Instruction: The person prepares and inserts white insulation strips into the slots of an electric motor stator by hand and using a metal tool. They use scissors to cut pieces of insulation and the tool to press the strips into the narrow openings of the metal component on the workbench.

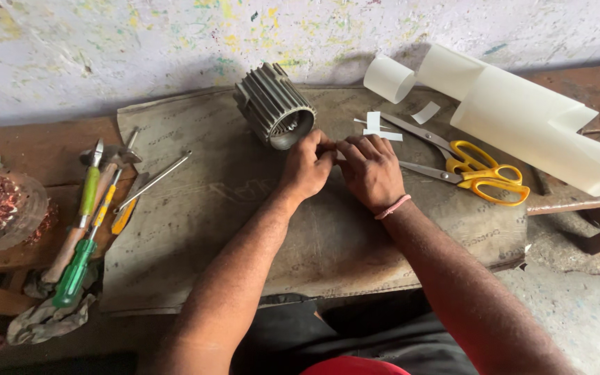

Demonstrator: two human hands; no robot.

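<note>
The finned metal stator housing lies on its side on the worn mat that covers the desk, its open mouth turned toward five o'clock and the two hands just below it. It looks like cast metal with a laminated core: heavy, rigid, unlikely to roll far on its ribs, and best gripped around the finned outside, since the slot edges inside are probably sharp. The left hand and right hand meet fingertip to fingertip at the housing's five o'clock, pinched together on something small between them; it is too hidden to name, though it may be a slip like the white paper strips lying at the hands' one o'clock. Such a slip would be light, thin and easily creased, so a gentle fingertip pinch suits it. Both forearms run in from six o'clock, wrists low over the mat, knuckles up. Yellow-handled scissors lie at three o'clock of the hands, a roll of white sheet beyond them, and screwdrivers at nine o'clock.
</note>
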